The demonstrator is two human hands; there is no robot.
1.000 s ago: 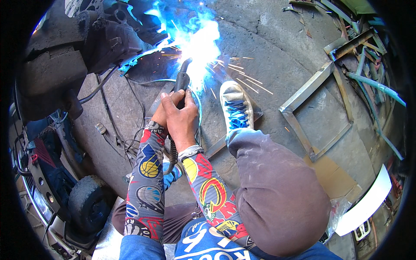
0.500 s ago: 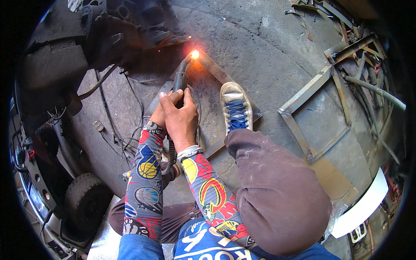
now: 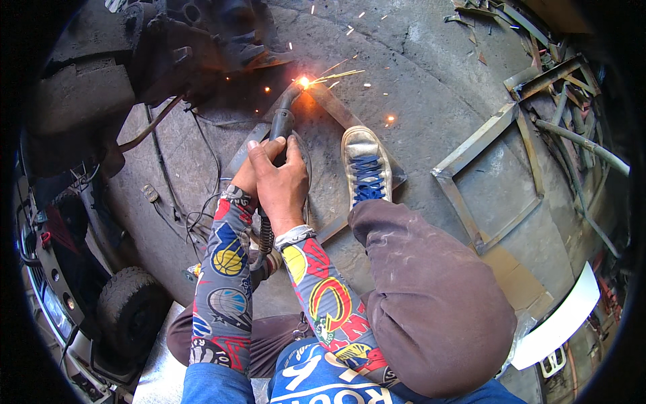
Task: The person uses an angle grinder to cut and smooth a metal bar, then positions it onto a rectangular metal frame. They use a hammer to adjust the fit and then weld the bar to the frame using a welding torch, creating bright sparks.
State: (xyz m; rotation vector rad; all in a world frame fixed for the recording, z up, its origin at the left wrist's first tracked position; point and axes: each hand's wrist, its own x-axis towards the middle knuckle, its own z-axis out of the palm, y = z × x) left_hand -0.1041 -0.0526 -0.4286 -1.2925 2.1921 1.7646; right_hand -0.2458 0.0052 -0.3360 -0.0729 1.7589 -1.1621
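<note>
Both of my hands are wrapped round a black welding torch. My right hand is closed over the handle, and my left hand grips it from the left side, partly hidden by the right. The torch's bent neck reaches the far corner of a square steel frame, where a bright arc glows and sparks fly off to the right. A ribbed cable drops from the handle below my hands. My shoe with blue laces rests over the frame's right bar.
Dark, heavy machinery looms at the left, near a tyre. Black cables trail over the concrete floor. At the right lie another steel frame, a cardboard sheet, scrap metal and a white curved panel.
The sparks have grown, with streaks now flying right and upward from the arc. The torch tip has shifted very slightly to the right; both hands keep their hold.
</note>
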